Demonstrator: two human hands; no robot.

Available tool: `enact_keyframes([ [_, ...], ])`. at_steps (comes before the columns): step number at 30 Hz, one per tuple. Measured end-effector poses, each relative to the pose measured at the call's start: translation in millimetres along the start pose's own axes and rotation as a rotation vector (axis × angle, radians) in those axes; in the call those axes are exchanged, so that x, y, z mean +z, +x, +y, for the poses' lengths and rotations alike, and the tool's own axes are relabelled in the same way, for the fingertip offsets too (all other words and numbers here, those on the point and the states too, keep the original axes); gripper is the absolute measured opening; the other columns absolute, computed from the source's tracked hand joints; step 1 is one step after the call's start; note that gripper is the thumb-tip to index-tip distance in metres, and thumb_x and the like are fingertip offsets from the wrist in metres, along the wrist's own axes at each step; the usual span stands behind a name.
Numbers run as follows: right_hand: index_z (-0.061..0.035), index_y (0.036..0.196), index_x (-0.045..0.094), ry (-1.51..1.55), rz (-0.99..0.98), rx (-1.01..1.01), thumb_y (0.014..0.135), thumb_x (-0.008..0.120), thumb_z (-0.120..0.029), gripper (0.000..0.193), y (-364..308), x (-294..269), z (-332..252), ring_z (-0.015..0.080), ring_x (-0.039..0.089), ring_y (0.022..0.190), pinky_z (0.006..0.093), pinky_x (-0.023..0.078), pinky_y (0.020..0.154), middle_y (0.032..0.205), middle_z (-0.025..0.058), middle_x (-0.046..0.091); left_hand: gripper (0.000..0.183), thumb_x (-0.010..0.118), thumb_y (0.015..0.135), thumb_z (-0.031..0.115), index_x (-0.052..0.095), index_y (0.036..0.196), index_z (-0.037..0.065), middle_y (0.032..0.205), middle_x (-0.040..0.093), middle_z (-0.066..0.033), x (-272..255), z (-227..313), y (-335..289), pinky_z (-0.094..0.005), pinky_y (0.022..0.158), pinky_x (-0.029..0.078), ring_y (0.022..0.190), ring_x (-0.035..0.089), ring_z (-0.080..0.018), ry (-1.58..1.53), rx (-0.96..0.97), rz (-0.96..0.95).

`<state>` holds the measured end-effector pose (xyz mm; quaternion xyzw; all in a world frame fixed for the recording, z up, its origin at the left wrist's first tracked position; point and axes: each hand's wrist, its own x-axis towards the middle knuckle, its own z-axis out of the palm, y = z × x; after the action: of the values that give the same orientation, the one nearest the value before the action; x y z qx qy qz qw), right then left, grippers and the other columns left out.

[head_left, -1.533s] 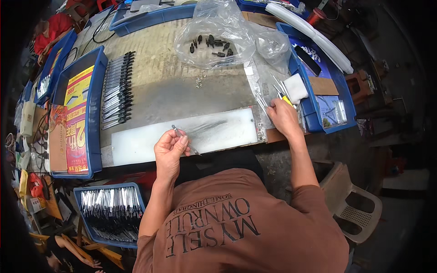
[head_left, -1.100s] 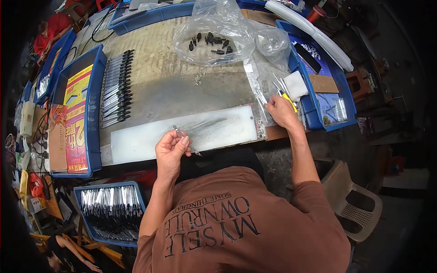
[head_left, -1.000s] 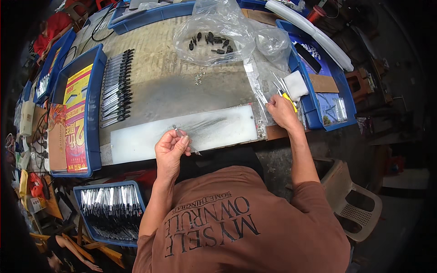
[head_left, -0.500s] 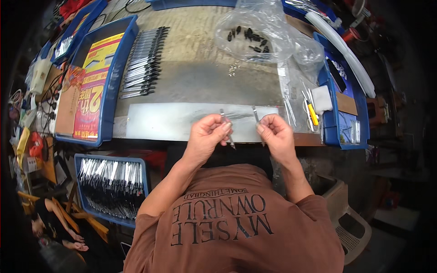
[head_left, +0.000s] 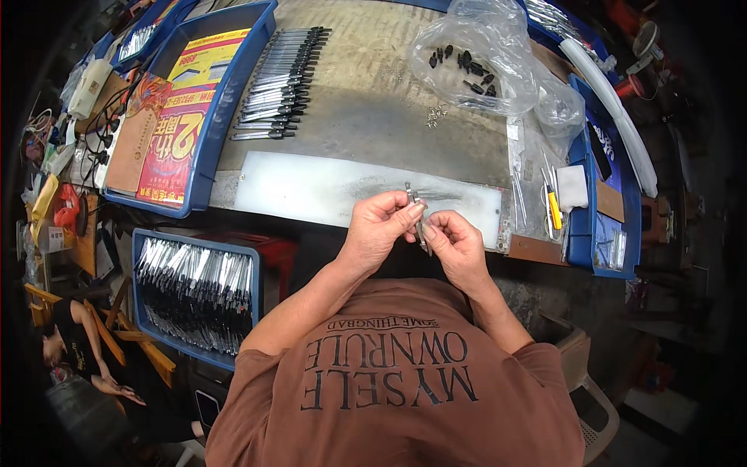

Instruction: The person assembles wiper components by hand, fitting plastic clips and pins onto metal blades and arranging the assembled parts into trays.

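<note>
My left hand [head_left: 380,231] pinches a slender metal piece [head_left: 408,187] between thumb and fingertips, its upper end sticking up. Close against it, my right hand [head_left: 457,246] is closed on another thin, dark metal strip [head_left: 425,242]. The two pieces meet or overlap between my fingers; whether they are joined I cannot tell. Both hands are above the near edge of a long whitish board [head_left: 303,183] on the bench. Farther left lies a row of slim silver-and-black pen-like tools [head_left: 282,86]. Small shiny metal bits [head_left: 436,117] are heaped beyond the board.
A clear plastic bag [head_left: 498,58] holds several black parts [head_left: 471,64]. On the right are a yellow-handled tool [head_left: 554,210], a white pad [head_left: 573,187] and a blue tray [head_left: 578,241]. Another blue tray [head_left: 204,175] stands left; a blue bin [head_left: 255,311] of similar tools sits lower left. A person [head_left: 85,342] sits beyond it.
My hands have come together, bringing the two metal pieces from well apart into contact or nearly so. The whole view has shifted, so the bench appears farther right.
</note>
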<state>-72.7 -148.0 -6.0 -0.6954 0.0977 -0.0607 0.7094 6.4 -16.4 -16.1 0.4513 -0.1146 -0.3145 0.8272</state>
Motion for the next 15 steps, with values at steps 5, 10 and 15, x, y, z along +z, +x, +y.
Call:
enact_keyframes([
  [5,0.0010,0.083,0.055,-0.080,-0.004,-0.037,0.087,0.057,-0.011,0.013,-1.2,-2.2,7.8,0.0037,0.045,0.057,0.0195,0.038,0.050,0.066,-0.0005,0.054,0.011,0.059,0.085,0.008,0.062,0.091,-0.001,0.074,0.058,-0.0021,-0.7,-0.8,0.0,-0.0210,0.055,0.046,0.060,0.053,-0.0090,-0.005,-0.025,-0.013],
  [10,0.0013,0.083,0.055,-0.126,0.068,-0.099,0.087,0.057,-0.010,0.012,0.0,0.9,8.2,0.0047,0.047,0.058,0.0205,0.040,0.051,0.066,0.0003,0.055,0.012,0.058,0.085,0.008,0.062,0.091,-0.001,0.077,0.059,-0.0032,2.8,-0.4,-0.9,-0.0207,0.055,0.045,0.061,0.052,-0.0085,-0.005,-0.026,-0.013],
  [15,0.0015,0.084,0.055,-0.108,0.076,-0.081,0.087,0.057,-0.010,0.012,0.2,1.1,10.4,0.0046,0.047,0.059,0.0206,0.040,0.051,0.067,0.0004,0.055,0.012,0.058,0.086,0.009,0.062,0.090,-0.002,0.078,0.060,-0.0032,2.4,-2.1,-1.2,-0.0203,0.056,0.045,0.061,0.052,-0.0079,0.051,-0.020,-0.003],
])
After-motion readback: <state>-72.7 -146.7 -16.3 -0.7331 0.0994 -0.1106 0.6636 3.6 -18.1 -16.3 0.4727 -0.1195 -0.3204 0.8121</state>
